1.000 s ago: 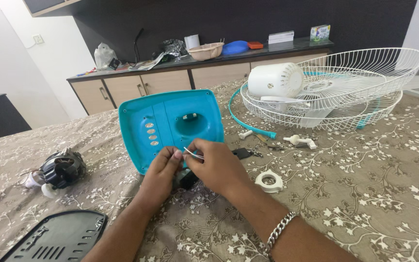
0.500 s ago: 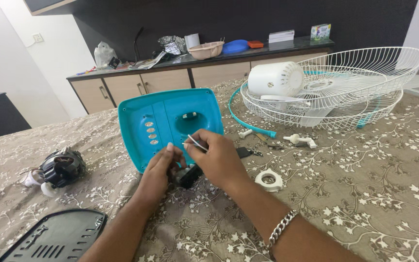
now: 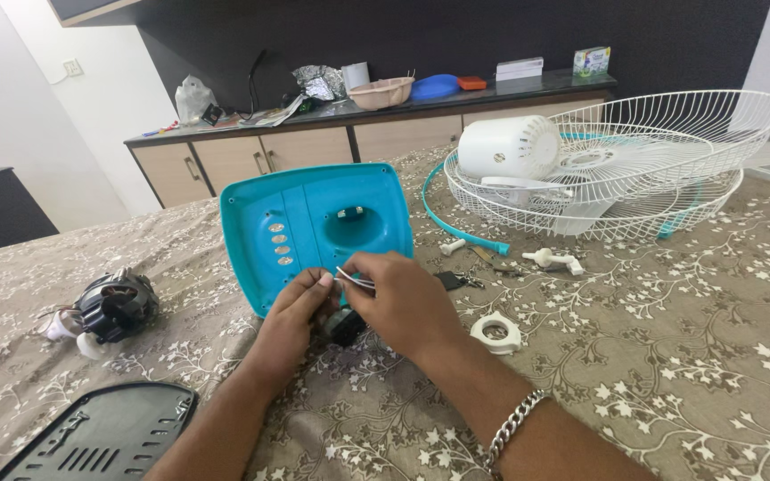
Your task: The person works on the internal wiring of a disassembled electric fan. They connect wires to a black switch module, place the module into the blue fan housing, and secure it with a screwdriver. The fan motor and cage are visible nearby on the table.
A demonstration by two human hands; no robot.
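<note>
Nearest the viewer, a black slotted plastic base plate (image 3: 100, 435) is lying on the floral brown tablecloth (image 3: 670, 356). The left hand (image 3: 289, 322) and right hand (image 3: 394, 298) are meeting at centre, fingertips closed in a pinch on thin pale wires (image 3: 356, 281); a small dark part (image 3: 343, 326), possibly a switch, is sitting beneath them. Just behind, the tilted turquoise plastic fan base cover (image 3: 314, 227) is standing. A black motor (image 3: 116, 305) is resting left, a white plastic ring (image 3: 495, 332) right, and white wire fan guards (image 3: 634, 169) farther back.
</note>
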